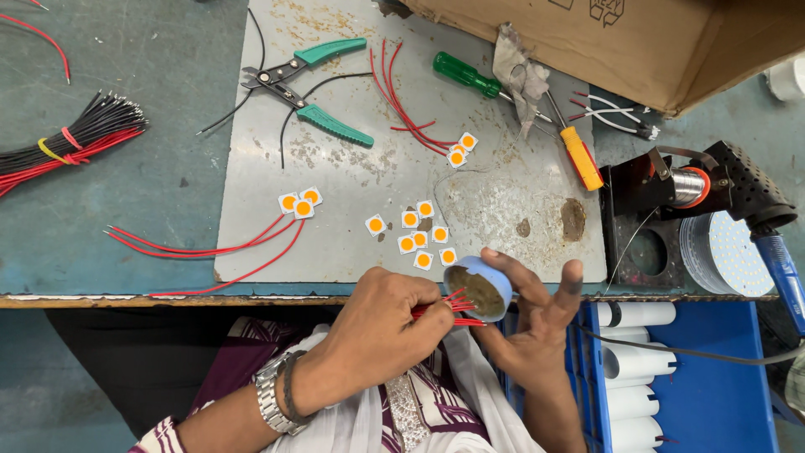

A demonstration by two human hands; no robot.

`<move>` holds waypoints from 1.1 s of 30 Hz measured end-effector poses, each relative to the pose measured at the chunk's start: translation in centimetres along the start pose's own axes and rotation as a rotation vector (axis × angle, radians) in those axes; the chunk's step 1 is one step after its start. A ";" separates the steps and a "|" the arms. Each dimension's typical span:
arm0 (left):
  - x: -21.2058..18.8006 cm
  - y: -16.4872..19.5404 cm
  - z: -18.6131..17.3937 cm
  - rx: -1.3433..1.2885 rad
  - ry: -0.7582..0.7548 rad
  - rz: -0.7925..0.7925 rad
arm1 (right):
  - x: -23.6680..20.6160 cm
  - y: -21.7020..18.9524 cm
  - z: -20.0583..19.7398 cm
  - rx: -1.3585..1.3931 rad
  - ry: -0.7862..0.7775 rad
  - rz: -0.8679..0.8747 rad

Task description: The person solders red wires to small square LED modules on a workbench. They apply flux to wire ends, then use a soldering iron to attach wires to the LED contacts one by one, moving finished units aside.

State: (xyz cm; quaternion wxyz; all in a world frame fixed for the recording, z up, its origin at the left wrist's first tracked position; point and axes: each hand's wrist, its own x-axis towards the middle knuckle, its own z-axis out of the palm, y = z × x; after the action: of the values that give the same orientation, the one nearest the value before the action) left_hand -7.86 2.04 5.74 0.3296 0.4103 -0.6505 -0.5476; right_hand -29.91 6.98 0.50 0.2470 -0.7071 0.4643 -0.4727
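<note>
My left hand [381, 327], with a metal watch on its wrist, pinches a small bunch of short red wires [459, 307]. Their bare ends point into a small round blue tin [480, 288] of brownish paste. My right hand [537, 327] holds that tin between thumb and fingers, just below the table's front edge. Several small square white chips with orange centres [419, 235] lie on the grey metal plate [352, 180] right above my hands.
Green-handled wire cutters [310, 88], a green screwdriver [465, 75] and an orange one [581, 157] lie on the plate. A black and red wire bundle [71, 143] lies left. A soldering stand [662, 210], blue-handled iron [780, 264], cardboard box [604, 42] and blue tray [679, 377] are to the right.
</note>
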 end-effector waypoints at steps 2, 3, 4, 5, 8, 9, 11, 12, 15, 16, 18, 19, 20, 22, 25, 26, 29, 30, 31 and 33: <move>0.0 0.1 -0.1 -0.001 -0.004 0.001 | 0.1 0.1 -0.2 -0.025 0.003 -0.020; 0.0 0.2 -0.2 -0.002 -0.006 0.000 | 0.2 0.2 -0.3 -0.038 0.004 -0.029; 0.0 0.2 -0.2 0.005 -0.004 0.003 | 0.2 0.3 -0.4 -0.035 0.006 -0.025; 0.0 0.3 -0.3 0.012 -0.003 0.005 | 0.1 0.3 -0.5 -0.032 0.008 -0.019; -0.1 0.4 -0.8 0.061 0.035 0.080 | -0.4 0.5 -0.5 0.017 0.043 0.039; -0.1 0.5 -1.1 0.083 0.052 0.117 | -0.6 0.5 -0.5 0.039 0.060 0.065; -0.2 0.7 -1.8 0.025 0.077 0.116 | -0.9 0.6 -0.6 0.029 0.092 0.076; -0.3 0.9 -2.3 -0.003 0.090 0.119 | -0.9 0.6 -0.7 0.024 0.109 0.078; -0.8 1.7 -3.7 0.079 0.150 0.133 | -0.7 0.6 -1.2 0.028 0.160 0.094; -1.2 2.1 -4.0 0.103 0.161 0.154 | -0.6 0.6 -1.3 0.037 0.180 0.103; -2.0 2.7 -4.5 0.154 0.183 0.199 | -0.4 0.6 -1.7 0.078 0.233 0.125; -2.3 3.0 -4.6 0.149 0.189 0.212 | -0.4 0.6 -1.7 0.088 0.236 0.142; -2.7 3.1 -4.8 0.145 0.195 0.225 | -0.5 0.6 -1.8 0.098 0.238 0.158; -2.9 3.0 -4.8 0.154 0.194 0.226 | -0.6 0.6 -1.8 0.091 0.224 0.150; -2.5 2.2 -4.5 0.197 0.174 0.207 | -0.9 0.5 -1.3 0.071 0.187 0.103; -2.4 1.9 -4.2 0.210 0.168 0.209 | -0.9 0.3 -1.0 0.086 0.183 0.108; -2.2 1.3 -3.3 0.211 0.168 0.199 | -1.1 -0.2 0.2 0.105 0.173 0.132; -2.2 1.2 -3.1 0.202 0.171 0.190 | -1.0 -0.3 0.5 0.108 0.167 0.146; -2.2 1.1 -3.0 0.211 0.163 0.184 | -0.9 -0.5 0.8 0.112 0.152 0.138; -2.1 0.9 -2.8 0.224 0.148 0.166 | -0.7 -0.7 1.1 0.118 0.119 0.130</move>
State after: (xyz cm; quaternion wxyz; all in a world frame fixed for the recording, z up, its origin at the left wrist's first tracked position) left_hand -4.65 2.75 7.13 0.3729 0.4286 -0.7131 -0.4108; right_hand -28.74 7.81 0.29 0.2905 -0.6305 0.4941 -0.5233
